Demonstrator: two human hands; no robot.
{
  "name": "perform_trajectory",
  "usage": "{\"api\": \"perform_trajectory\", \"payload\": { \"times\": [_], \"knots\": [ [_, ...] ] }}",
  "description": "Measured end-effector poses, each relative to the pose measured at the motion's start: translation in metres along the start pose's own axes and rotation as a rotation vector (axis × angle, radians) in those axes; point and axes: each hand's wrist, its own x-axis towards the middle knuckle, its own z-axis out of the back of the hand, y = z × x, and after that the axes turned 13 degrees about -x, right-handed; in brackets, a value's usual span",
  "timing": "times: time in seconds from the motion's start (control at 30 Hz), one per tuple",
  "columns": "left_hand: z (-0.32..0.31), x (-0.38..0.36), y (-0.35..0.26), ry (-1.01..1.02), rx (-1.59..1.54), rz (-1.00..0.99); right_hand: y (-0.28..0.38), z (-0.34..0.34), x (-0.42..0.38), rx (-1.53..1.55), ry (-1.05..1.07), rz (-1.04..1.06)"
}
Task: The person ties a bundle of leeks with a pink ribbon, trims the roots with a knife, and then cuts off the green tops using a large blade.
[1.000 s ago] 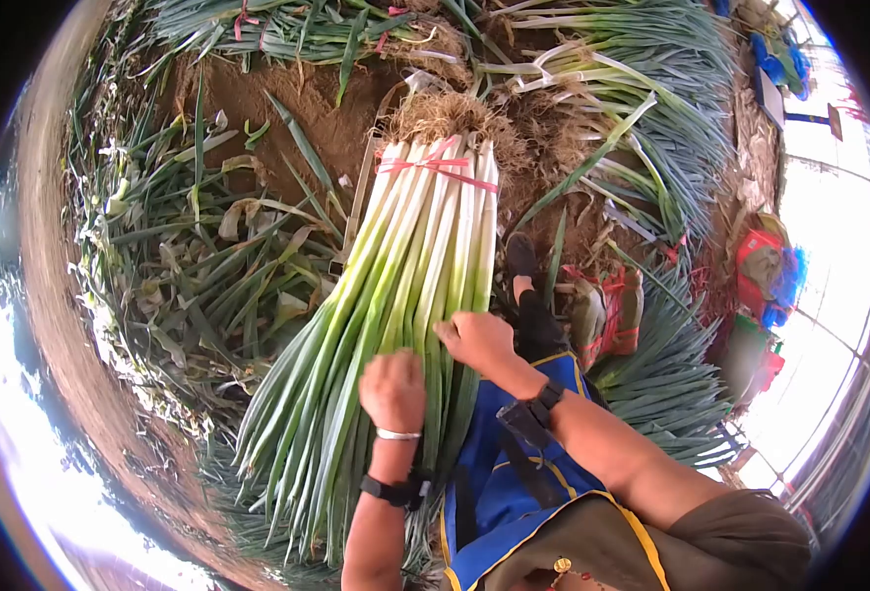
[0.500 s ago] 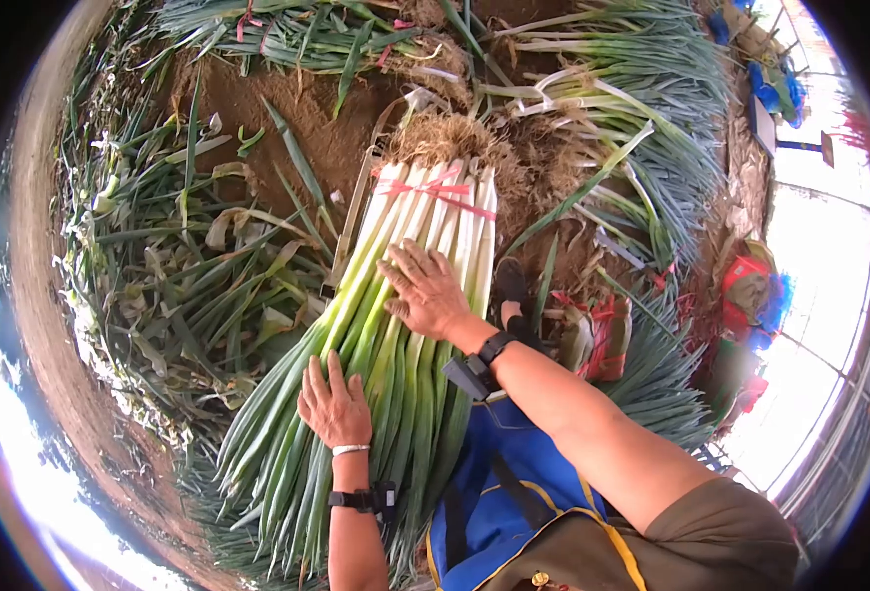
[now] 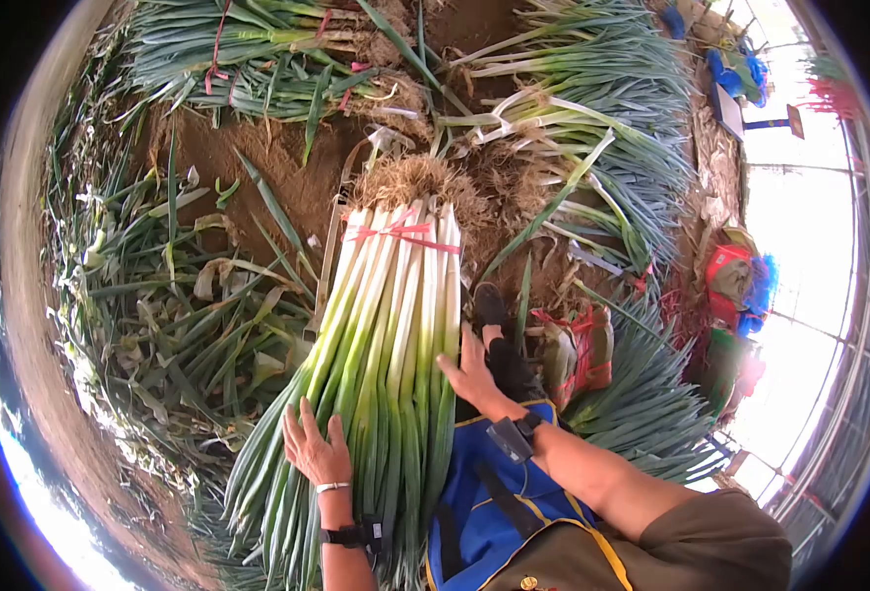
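A large bundle of green onions (image 3: 381,335) lies in front of me, with its roots pointing away and its green leaves spread toward my body. A pink tie (image 3: 402,232) wraps the white stalks just below the roots. My left hand (image 3: 317,448) rests on the left side of the leaves, fingers spread and gripping nothing. At the bundle's right edge is my right hand (image 3: 472,374), its thumb by the stalks and its fingers stretched out; part of its underside is hidden.
Loose trimmed leaves (image 3: 198,315) are heaped on the left. More tied green onions (image 3: 257,49) lie at the top left, and loose ones (image 3: 592,108) at the top right. A roll of red tie (image 3: 592,350) sits right of my foot (image 3: 491,305).
My right hand has moved off the top of the stalks to the bundle's right edge. My left hand stays on the leaves. The view has shifted, so the bundle appears lower.
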Motion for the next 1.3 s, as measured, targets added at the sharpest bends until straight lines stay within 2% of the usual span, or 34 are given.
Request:
{"api": "perform_trajectory", "payload": {
  "times": [0.03,0.13,0.2,0.3,0.33,0.4,0.57,0.63,0.67,0.7,0.77,0.83,0.87,0.97,1.1,1.17,1.23,1.3],
  "knots": [
    [0.003,0.001,0.001,0.008,0.072,0.009,-0.006,-0.008,-0.005,-0.021,0.092,-0.048],
    [0.010,0.010,0.006,0.043,0.093,0.022,0.008,-0.029,-0.014,-0.010,0.031,-0.058],
    [0.011,0.015,0.009,0.096,0.102,0.034,0.019,-0.034,-0.012,0.052,0.018,-0.206],
    [-0.003,0.014,0.006,0.190,0.116,0.070,0.021,-0.037,-0.013,0.034,-0.032,-0.189],
    [-0.009,0.012,0.002,0.151,0.170,0.066,0.022,-0.041,-0.013,0.031,-0.027,-0.187],
    [-0.013,0.009,-0.007,0.136,0.179,0.082,0.024,-0.055,-0.012,-0.005,-0.222,-0.138],
    [-0.012,0.010,-0.003,0.144,0.162,0.091,0.034,-0.042,-0.014,0.084,-0.175,-0.224],
    [-0.005,0.013,-0.007,0.162,0.123,0.108,0.041,-0.025,-0.009,-0.090,-0.008,-0.356],
    [-0.002,0.016,-0.008,0.173,0.077,0.130,0.056,-0.005,-0.005,-0.262,-0.013,-0.315],
    [-0.004,0.018,-0.006,0.172,0.086,0.136,0.055,-0.001,0.003,-0.335,-0.160,-0.174],
    [-0.014,0.028,-0.003,0.079,-0.014,0.130,0.057,0.010,0.035,-0.321,-0.306,-0.032],
    [-0.020,0.045,-0.025,0.033,-0.022,0.080,0.066,0.024,0.077,-0.344,-0.339,0.007],
    [-0.021,0.057,-0.042,0.029,-0.021,-0.009,0.072,0.031,0.098,-0.366,-0.371,0.050],
    [-0.047,0.097,-0.076,-0.005,-0.077,-0.157,0.089,0.043,0.146,-0.439,-0.324,0.120],
    [-0.095,0.146,-0.117,0.013,-0.143,-0.229,0.086,0.029,0.176,-0.459,-0.281,0.127],
    [-0.116,0.167,-0.133,0.021,-0.131,-0.189,0.087,0.028,0.180,-0.365,-0.149,-0.040],
    [-0.135,0.182,-0.140,-0.014,-0.203,-0.160,0.088,0.022,0.179,-0.362,-0.145,-0.067],
    [-0.140,0.189,-0.143,0.013,-0.197,-0.147,0.094,0.020,0.178,-0.311,-0.244,-0.094]
  ]
}}
